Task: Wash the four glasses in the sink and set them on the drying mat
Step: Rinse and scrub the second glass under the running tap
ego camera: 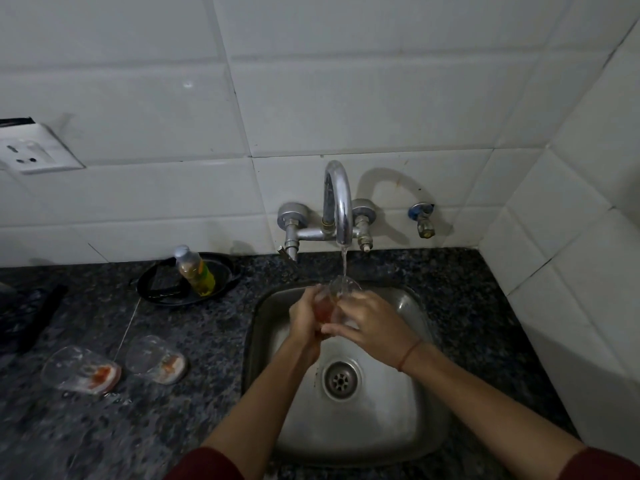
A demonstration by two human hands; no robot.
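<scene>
Over the steel sink (pixel 408 403), both hands hold one clear glass (pixel 341 289) with a reddish base, tilted under the running tap (pixel 338 202). Water streams into its mouth. My left hand (pixel 306 320) wraps its lower part from the left. My right hand (pixel 374 327) grips it from the right, with a red thread on the wrist. Two more clear glasses stand upside down on the dark counter to the left, one (pixel 81 370) further left and one (pixel 156 358) nearer the sink. Both show orange-red bases. No drying mat shows under them.
A bottle of yellow-green liquid (pixel 194 271) stands on a black pan (pixel 214 271) behind the glasses. A dark object (pixel 31 317) lies at the far left. White tiled walls close in behind and on the right. A wall socket (pixel 34 150) sits upper left.
</scene>
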